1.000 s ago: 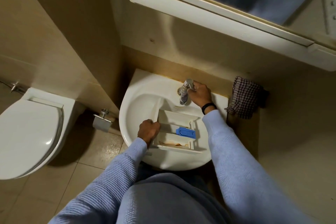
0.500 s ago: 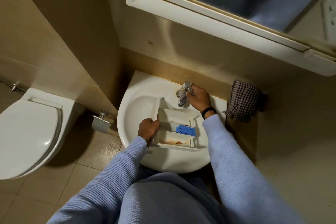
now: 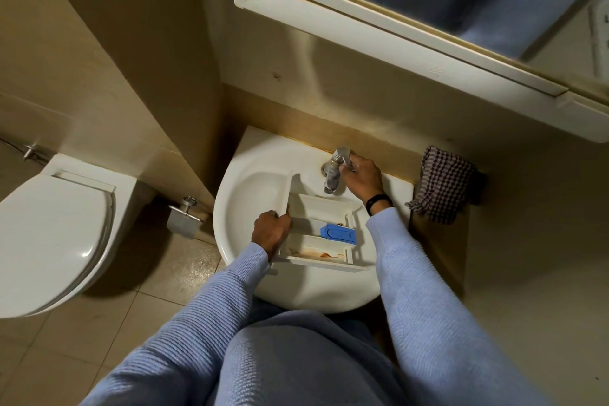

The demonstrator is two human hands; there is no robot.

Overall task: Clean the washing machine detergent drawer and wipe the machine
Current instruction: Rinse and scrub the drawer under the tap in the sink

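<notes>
Drawer (image 3: pixel 321 231): lies in the sink (image 3: pixel 250 194), white, with its open compartments facing up and its front panel at the left-hand end.
Head view, left hand (image 3: pixel 271 231): fingers curled shut around the front panel's near end, so the drawer runs away from these fingers to the right, across the basin.
Head view, right hand (image 3: pixel 362 180): fingers pinched on the tap (image 3: pixel 334 171) handle, at the back of the sink; the drawer lies just below and toward the person from these fingers.
Long axis: roughly left to right, from the panel in the left hand to the notched end under the right forearm.
Spout to drawer: the spout mouth hangs just over the far compartment's back edge, near but not touching; no running water can be made out.
Insert (image 3: pixel 337 234): blue piece sits in the middle compartment, to the right of the left fingers.
Residue: brown staining shows in the near compartment, the one farthest from the spout.
Nearer hand: the left already holds the drawer; the right is on the tap and apart from the drawer.
Step, as a judgement: opening the tap to rinse, with the left hand ready to slide the stained compartment back under the stream.
Cloth (image 3: pixel 441 188): checked, hanging on the wall to the right of the right hand, well apart from the drawer.
</notes>
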